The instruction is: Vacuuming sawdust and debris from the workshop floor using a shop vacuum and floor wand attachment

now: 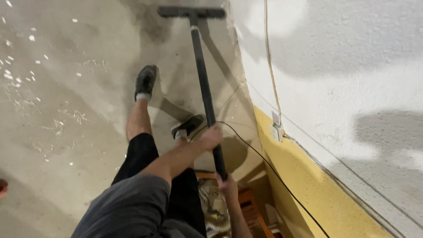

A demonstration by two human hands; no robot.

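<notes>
While the left hand (210, 137) wraps its fingers around the middle of the black wand (203, 83) and the right hand (228, 184) closes on the same wand lower down, nearer the body, the flat floor head (192, 12) sits far out on the concrete floor (79, 88), just beside the foot of the white wall (343, 66). Both grips look closed tight on the tube, 1 above the other. The 2 dark shoes (145, 81) stand apart behind the head, the nearer 1 close to the wand. A thin black cable (269, 165) runs from under the left hand down along the yellow wall band (308, 189), and a small white socket (276, 131) sits where yellow meets white. White flecks (17, 77) lie scattered well off to the far side of the floor, away from the head. To work this stroke well, I judge the head should stay flat on the concrete and parallel to the wall so its edge tracks the dusty seam, with the upper hand steering and the lower hand pushing in long, even passes. Keeping the cable clear of the feet and of the head's path seems wise, since it crosses close behind the wand. An orange frame (252, 210) shows below the hands; what it belongs to is unclear.
</notes>
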